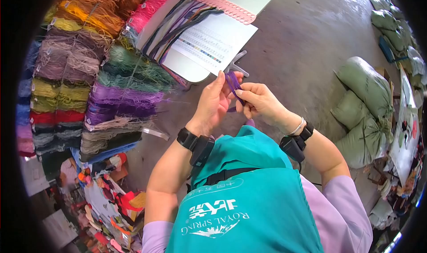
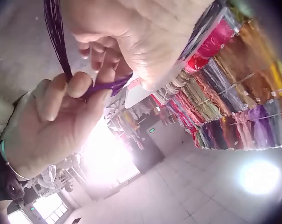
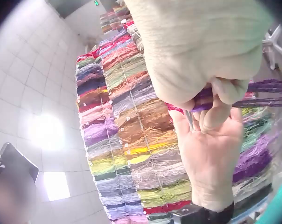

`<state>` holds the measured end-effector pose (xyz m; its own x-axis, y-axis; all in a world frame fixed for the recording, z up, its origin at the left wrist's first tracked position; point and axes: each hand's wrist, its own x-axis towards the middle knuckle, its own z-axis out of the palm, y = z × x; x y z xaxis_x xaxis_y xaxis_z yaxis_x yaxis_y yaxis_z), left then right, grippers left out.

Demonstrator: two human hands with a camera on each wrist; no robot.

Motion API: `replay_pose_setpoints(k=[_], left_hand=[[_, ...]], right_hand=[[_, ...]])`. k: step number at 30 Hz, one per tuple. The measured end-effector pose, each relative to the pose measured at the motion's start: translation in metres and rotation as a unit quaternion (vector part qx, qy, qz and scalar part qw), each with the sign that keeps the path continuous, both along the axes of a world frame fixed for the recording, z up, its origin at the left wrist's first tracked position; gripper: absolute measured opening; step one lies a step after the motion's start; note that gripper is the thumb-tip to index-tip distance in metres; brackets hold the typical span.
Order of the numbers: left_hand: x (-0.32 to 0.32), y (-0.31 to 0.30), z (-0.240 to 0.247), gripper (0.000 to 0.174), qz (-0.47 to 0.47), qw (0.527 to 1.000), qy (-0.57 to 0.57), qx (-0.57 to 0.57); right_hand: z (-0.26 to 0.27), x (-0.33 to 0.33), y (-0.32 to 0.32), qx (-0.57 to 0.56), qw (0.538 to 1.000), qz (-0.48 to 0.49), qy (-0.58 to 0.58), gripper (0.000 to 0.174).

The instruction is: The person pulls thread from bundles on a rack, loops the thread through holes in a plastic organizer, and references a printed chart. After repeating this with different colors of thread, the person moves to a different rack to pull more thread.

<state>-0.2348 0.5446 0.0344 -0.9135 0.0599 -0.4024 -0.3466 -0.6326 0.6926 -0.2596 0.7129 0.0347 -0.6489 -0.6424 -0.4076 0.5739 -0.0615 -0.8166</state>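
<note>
Between the two hands runs a small hank of purple thread (image 1: 231,83), held just beyond the apron. The left hand (image 1: 209,102) has it over its curled fingers, thumb raised beside the strands. From the other side, the right hand (image 1: 262,102) pinches the hank between thumb and fingertips. In the left wrist view, dark purple strands (image 2: 57,39) run from the upper edge down to the right hand's fingertips (image 2: 79,85). Purple strands (image 3: 267,95) stretch off to the right in the right wrist view, where the left palm (image 3: 211,154) shows below the right hand.
A white table (image 1: 195,70) ahead bears a printed chart (image 1: 209,42) and a pink perforated strip (image 1: 227,8) hung with dark and purple threads. Racks of coloured yarn (image 1: 66,57) stand at left. Stuffed green sacks (image 1: 367,86) lie on the floor at right.
</note>
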Motion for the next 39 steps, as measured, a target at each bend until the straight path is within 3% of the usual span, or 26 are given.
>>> replay_pose_setpoints(k=[4,7,10,12,14,17,22,25,28,39], left_hand=[[0.016,0.006,0.006,0.042,-0.097,0.995,0.006,0.026],[0.019,0.007,0.006,0.039,-0.067,0.998,0.014,-0.013],[0.018,0.006,0.006,0.033,-0.001,0.999,0.012,0.051],[0.016,0.006,0.009,0.031,0.053,0.996,0.002,0.072],[0.015,0.004,0.015,0.031,0.043,0.995,-0.001,0.092],[0.014,0.008,0.022,0.031,0.014,0.996,-0.004,0.084],[0.014,0.014,0.027,0.032,-0.024,1.0,0.002,-0.013],[0.016,0.009,0.028,0.034,-0.007,1.0,-0.012,-0.003],[0.017,0.009,0.021,0.036,0.005,1.0,-0.01,0.017],[0.023,0.01,0.021,0.036,0.01,1.0,-0.002,0.006]], right_hand=[[-0.003,-0.005,0.001,-0.038,0.999,-0.002,-0.007,0.024],[0.008,0.001,0.004,0.01,1.0,0.005,0.002,0.024],[0.017,0.006,0.012,0.039,0.999,-0.002,0.017,0.024],[0.016,0.004,0.016,0.048,0.993,-0.069,0.085,0.024],[0.017,0.0,0.024,0.106,0.976,-0.115,0.15,0.022],[0.018,-0.002,0.02,0.056,0.977,-0.146,0.148,0.02],[0.009,0.006,0.008,0.023,0.985,-0.127,0.115,0.013],[0.007,0.008,0.009,-0.064,0.982,-0.177,-0.001,0.011],[0.006,0.009,0.007,-0.119,0.973,-0.194,-0.034,0.011],[-0.002,0.016,-0.001,-0.104,0.972,-0.205,-0.041,0.01]])
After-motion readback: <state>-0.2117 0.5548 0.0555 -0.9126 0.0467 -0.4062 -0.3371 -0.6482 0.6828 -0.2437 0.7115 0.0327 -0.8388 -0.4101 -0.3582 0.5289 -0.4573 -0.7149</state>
